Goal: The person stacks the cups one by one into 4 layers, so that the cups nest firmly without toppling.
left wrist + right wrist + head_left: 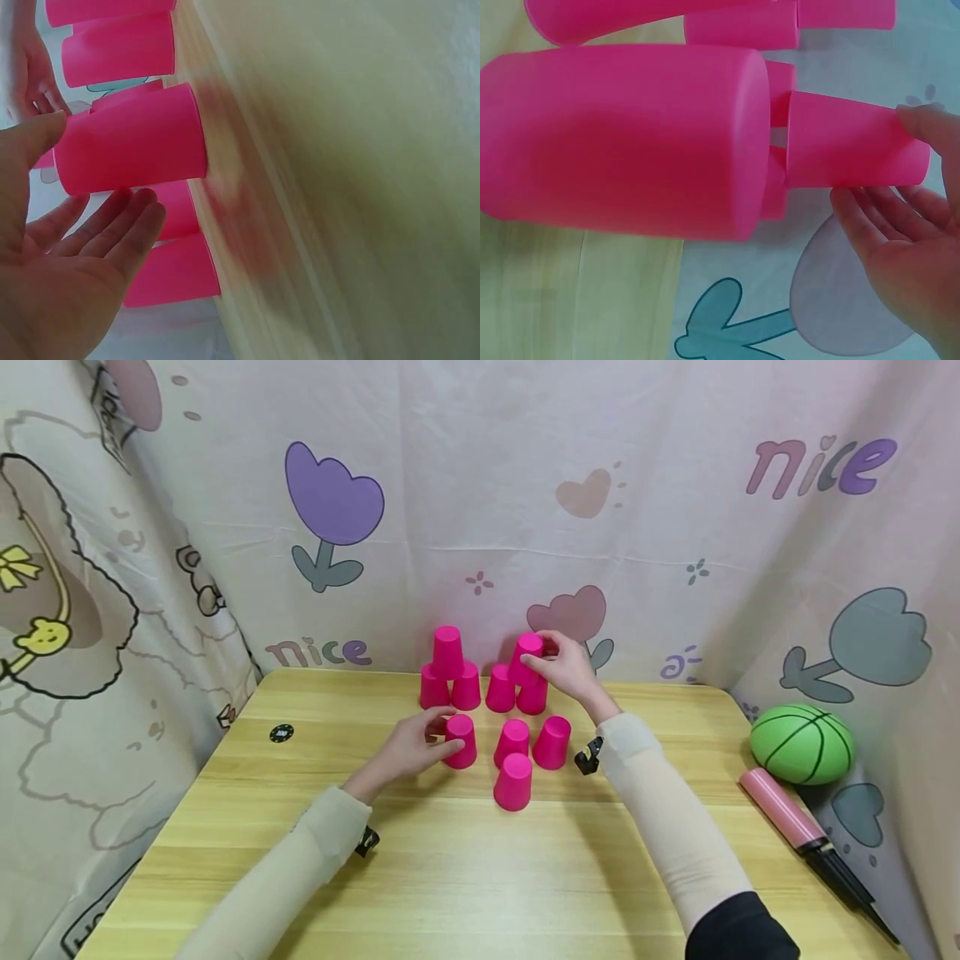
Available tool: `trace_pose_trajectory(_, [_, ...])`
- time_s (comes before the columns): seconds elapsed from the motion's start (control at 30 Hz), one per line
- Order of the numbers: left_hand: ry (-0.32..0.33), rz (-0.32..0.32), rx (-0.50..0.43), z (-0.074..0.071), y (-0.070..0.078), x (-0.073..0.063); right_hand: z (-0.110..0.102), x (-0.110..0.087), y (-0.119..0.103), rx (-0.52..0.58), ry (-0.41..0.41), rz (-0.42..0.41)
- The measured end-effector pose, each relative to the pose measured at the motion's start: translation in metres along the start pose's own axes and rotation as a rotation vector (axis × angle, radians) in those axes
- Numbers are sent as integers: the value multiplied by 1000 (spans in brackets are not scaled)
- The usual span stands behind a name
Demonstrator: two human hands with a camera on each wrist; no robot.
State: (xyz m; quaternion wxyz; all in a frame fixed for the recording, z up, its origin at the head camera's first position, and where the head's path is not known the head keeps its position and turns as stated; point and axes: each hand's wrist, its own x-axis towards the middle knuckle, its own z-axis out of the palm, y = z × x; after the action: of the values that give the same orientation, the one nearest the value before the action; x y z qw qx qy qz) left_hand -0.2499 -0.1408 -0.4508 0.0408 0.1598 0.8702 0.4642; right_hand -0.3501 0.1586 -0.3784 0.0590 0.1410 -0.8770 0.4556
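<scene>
Head view: both hands (408,745) (567,668) pinch pink cups (461,743) (525,652), while a nearer cup (513,785) partly hides another cup (512,737).

We read "nice" twice on the backdrop cloth (465,468): upper-right print (821,468), larger, and lower-left print (318,652), just above the counter (450,877). Left cloth (67,785) has boxed lettering near its top and bottom; folds and cropping keep us from resolving it. Black disc (282,733) on the counter: light centre marking, too small for us to read.
</scene>
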Motion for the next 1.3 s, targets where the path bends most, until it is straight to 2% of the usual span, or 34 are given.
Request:
trace_pose_trajectory(0.2, [5, 27, 6, 4, -1, 1, 2, 2, -3, -12, 6, 8])
trace_pose_trajectory(0.47, [2, -14, 10, 8, 0, 1, 2, 6, -5, -5, 6, 26])
trace_pose_trajectory(0.97, [5, -20, 23, 8, 4, 2, 2, 11, -3, -26, 18, 19])
trace_pose_trajectory(1.3, [19, 37, 53, 4, 10, 5, 0, 8, 1, -30, 10, 12])
